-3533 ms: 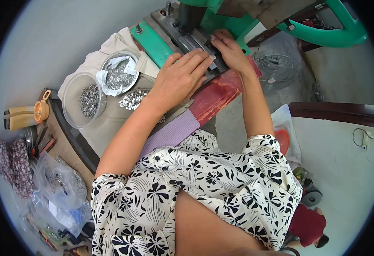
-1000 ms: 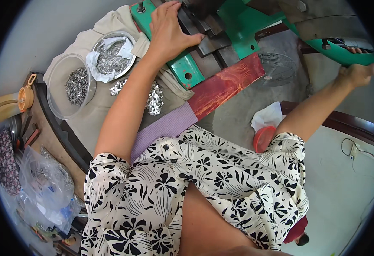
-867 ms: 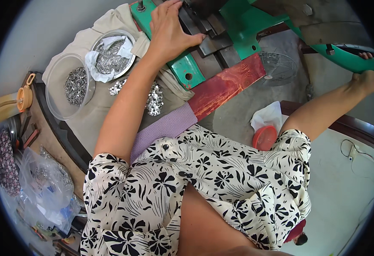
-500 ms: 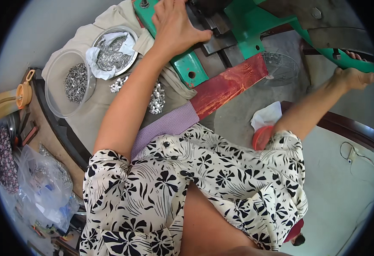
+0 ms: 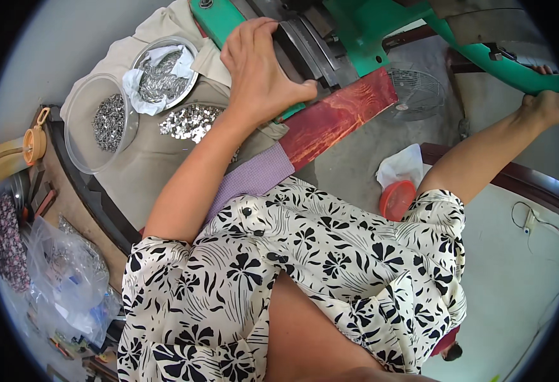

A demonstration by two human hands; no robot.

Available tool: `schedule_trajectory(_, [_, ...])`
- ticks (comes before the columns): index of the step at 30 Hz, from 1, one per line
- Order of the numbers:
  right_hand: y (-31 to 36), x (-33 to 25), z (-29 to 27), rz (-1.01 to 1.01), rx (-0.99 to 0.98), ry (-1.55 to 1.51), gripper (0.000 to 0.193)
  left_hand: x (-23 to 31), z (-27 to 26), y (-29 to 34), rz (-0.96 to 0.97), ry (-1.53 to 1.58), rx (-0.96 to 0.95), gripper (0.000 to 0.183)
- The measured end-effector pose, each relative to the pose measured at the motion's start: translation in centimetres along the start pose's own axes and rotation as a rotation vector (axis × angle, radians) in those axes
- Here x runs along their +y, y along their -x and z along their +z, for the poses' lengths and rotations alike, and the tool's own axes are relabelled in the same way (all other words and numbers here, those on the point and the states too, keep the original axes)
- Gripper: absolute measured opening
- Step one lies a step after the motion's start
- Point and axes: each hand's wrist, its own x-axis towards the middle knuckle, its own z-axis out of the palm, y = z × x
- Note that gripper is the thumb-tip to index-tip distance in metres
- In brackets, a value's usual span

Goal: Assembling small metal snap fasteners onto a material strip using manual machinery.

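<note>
My left hand (image 5: 258, 75) is at a dark metal die block (image 5: 310, 48) on a green press (image 5: 359, 32). Its thumb is spread wide from the curled fingers, spanning the near side of the block, and I see nothing held between them. At the far right, my right hand (image 5: 547, 107) grips a curved green bar (image 5: 515, 84) of the press; fingertips show beyond the bar. A reddish wooden board (image 5: 340, 118) juts out below the die, with a purple cloth (image 5: 254, 181) over its near end.
Left of the press are a clear plastic tub (image 5: 78, 153) of small metal parts, a metal bowl (image 5: 193, 79) of thin silvery pieces and a pile of shiny bits (image 5: 187, 122). A red bowl (image 5: 398, 199) is below right. A wire fan guard (image 5: 416, 95) stands behind the board.
My left hand has come nearer to me along the die block. The right hand has moved slightly up with the green bar. More of the shiny pile shows past my left forearm.
</note>
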Motion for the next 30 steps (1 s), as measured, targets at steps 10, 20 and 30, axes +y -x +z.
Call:
schedule_trajectory(10, [20.6,0.6,6.4,0.011,0.210,0.200,0.037,-0.5,-0.3,0.5,-0.012,0.066,-0.068,0.096])
schedule_trajectory(20, [29.9,-0.7,13.2,0.592,-1.025,0.173,0.026,-1.8,-1.1,-0.4,0.077,0.110,-0.139,0.106])
schedule_trajectory(30, [33.3,-3.7,10.4,0.450,-0.584,0.110,0.032,-1.3,-3.1,-0.8,0.110,0.051,-0.175,0.094])
